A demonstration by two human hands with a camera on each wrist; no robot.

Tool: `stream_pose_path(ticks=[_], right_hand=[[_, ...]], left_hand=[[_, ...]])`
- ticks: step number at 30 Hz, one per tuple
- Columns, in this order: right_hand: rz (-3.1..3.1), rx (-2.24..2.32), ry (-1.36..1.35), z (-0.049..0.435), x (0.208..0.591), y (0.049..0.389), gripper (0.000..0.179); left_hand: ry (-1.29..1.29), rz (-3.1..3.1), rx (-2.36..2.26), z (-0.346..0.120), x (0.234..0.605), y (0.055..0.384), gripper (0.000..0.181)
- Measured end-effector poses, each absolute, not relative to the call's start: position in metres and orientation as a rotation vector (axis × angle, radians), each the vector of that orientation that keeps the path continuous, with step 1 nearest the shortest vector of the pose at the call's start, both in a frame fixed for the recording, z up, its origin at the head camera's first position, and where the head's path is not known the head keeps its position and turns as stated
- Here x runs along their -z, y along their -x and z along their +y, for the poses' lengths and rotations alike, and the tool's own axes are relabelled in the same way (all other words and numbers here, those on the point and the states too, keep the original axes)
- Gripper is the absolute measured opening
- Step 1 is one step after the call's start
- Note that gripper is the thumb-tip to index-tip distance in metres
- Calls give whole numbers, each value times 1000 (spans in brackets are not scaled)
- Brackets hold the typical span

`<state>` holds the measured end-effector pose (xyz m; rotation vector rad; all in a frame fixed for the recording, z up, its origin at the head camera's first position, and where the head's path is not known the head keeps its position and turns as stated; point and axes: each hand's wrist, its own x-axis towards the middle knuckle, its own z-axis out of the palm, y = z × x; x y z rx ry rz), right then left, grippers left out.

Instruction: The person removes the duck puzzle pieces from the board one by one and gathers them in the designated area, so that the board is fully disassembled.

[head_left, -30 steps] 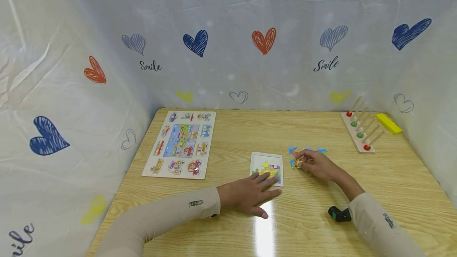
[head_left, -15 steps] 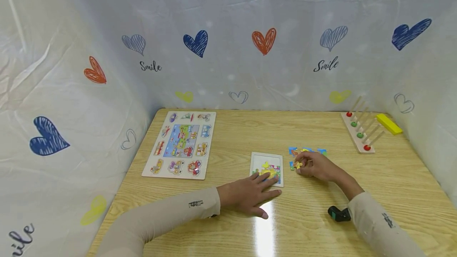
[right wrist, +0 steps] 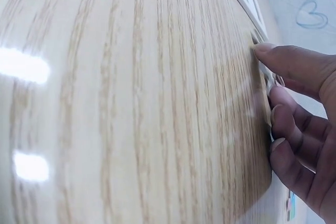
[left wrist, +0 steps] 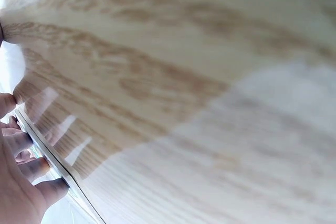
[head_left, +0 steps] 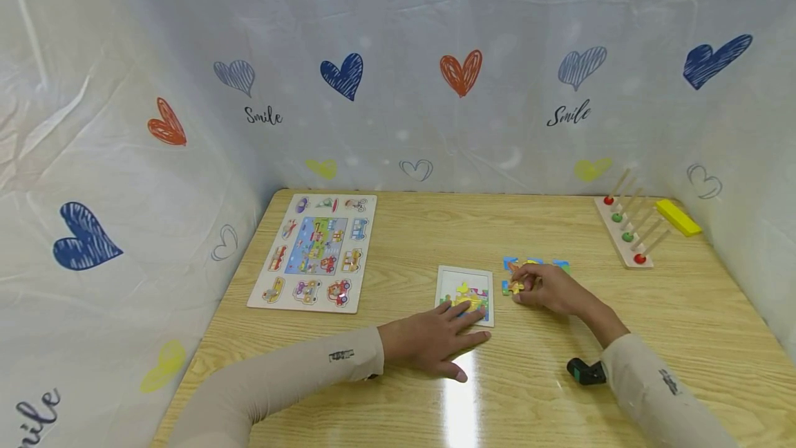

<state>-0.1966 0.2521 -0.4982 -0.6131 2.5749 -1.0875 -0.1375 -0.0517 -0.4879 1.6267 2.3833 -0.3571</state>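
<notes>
My left hand (head_left: 432, 339) lies spread, its fingertips resting on the lower part of a small white-framed jigsaw board (head_left: 456, 275). Several joined pieces in yellow, pink and green fill the board's lower part, partly hidden by the fingers; its upper part is bare white. In the left wrist view, the fingers (left wrist: 35, 167) reach over the frame's edge. To the right of the board, my right hand (head_left: 550, 287) pinches a yellow jigsaw piece (head_left: 517, 288) between thumb and fingers, low over the table. Loose blue-edged jigsaw pieces (head_left: 510, 263) lie around and behind that hand, some covered by it.
A large vehicle peg puzzle (head_left: 317, 254) lies at the back left of the wooden table (head_left: 423, 227). At the back right stand a pegged rack (head_left: 624, 234) with red and green beads and a yellow block (head_left: 678, 217). A black device (head_left: 586, 371) sits by the right sleeve.
The yellow piece has come into clearer view in my right fingers and shifted slightly left and toward me. The right forearm has moved a little left. My left hand stays in place.
</notes>
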Motion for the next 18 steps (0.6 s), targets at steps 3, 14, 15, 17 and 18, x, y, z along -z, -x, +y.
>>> stream_pose_path(ticks=[3, 14, 15, 17, 18], right_hand=[[2581, 1078, 596, 252, 498, 198, 33], [2590, 1047, 560, 252, 498, 197, 26], [2592, 1045, 557, 252, 497, 197, 26], [2593, 1040, 564, 251, 496, 196, 26], [2597, 1035, 566, 251, 495, 196, 25]], left_hand=[[-1629, 2385, 348, -52, 488, 137, 78], [-1643, 2390, 290, -54, 488, 136, 77], [-1645, 2390, 288, -54, 489, 137, 77], [-1648, 2392, 283, -54, 489, 136, 76], [-1648, 2392, 281, -54, 489, 136, 76]])
